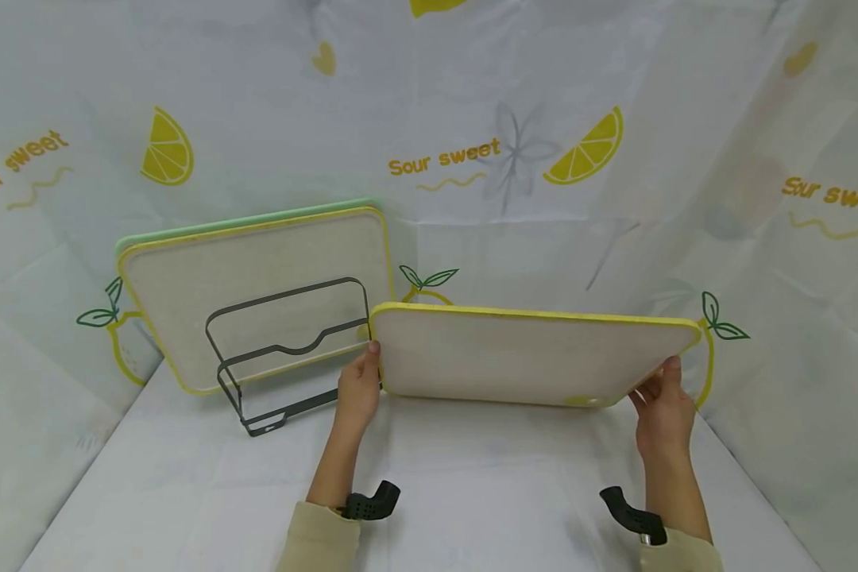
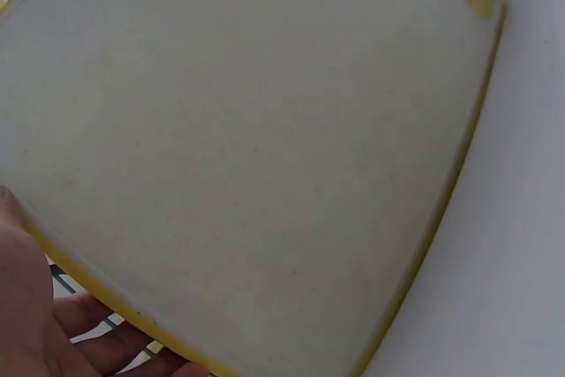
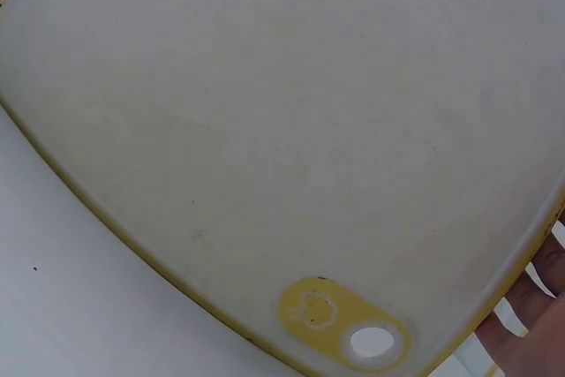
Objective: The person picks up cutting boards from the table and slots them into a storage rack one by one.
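Between my two hands is a white cutting board (image 1: 515, 357) with a yellow rim, its broad face tilted toward me. My left hand (image 1: 359, 389) grips its left edge, thumb on the near face and fingers behind, as the left wrist view shows. At the opposite short edge, my right hand (image 1: 666, 413) holds the board with its fingers behind the rim (image 3: 549, 262). A yellow patch with a hanging hole (image 3: 344, 324) marks the lower right corner. To the left, a black wire rack (image 1: 286, 349) stands in front of other boards.
Behind the rack, another white board with a yellow rim (image 1: 257, 278) leans back against a green-edged board (image 1: 250, 221). A white cloth with lemon prints (image 1: 472, 238) hangs at the back and sides. White covering lies over the table (image 1: 472, 492).
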{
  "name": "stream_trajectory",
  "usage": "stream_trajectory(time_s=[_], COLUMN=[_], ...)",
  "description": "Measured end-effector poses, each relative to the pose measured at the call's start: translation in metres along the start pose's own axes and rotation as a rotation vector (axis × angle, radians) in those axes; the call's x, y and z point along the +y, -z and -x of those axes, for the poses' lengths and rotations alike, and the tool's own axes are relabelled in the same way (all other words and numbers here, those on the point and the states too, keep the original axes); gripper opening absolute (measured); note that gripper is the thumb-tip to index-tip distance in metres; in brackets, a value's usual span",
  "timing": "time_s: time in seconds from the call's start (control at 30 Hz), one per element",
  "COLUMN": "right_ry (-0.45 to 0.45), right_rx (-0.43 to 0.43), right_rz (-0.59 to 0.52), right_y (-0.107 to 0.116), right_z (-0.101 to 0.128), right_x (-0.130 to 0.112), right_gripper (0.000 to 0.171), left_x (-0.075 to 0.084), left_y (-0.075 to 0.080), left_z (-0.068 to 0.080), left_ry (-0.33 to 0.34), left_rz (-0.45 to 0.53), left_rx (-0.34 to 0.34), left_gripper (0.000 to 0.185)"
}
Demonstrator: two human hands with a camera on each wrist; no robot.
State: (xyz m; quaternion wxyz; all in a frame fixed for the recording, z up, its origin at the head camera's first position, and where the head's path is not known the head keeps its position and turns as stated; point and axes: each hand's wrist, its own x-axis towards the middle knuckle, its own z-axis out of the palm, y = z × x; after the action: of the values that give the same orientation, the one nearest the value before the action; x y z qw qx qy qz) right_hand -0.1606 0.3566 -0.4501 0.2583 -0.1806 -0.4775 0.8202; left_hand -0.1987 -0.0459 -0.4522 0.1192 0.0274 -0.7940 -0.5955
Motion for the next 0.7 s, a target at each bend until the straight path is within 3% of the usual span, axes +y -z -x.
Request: stream_trajectory(time_s=[0.5,0.7], right_ry=[-0.051,-0.048], right_rx=[0.003,-0.011], right_rz=[0.103,0.055], right_y=[0.0003,0.0016], right_z=[0.0059,0.0042], right_x=[-0.0087,-0.0082], right_gripper=[0.048,0.042], left_x=[0.0039,0.0032], left_y=[0.0035,0.0043], left_z=[0.0032,0.0009], left_ry=[0.011,-0.010], left_rz=[-0.047,0.007], left_rx=[-0.002,0.006], left_gripper=[0.077,0.072])
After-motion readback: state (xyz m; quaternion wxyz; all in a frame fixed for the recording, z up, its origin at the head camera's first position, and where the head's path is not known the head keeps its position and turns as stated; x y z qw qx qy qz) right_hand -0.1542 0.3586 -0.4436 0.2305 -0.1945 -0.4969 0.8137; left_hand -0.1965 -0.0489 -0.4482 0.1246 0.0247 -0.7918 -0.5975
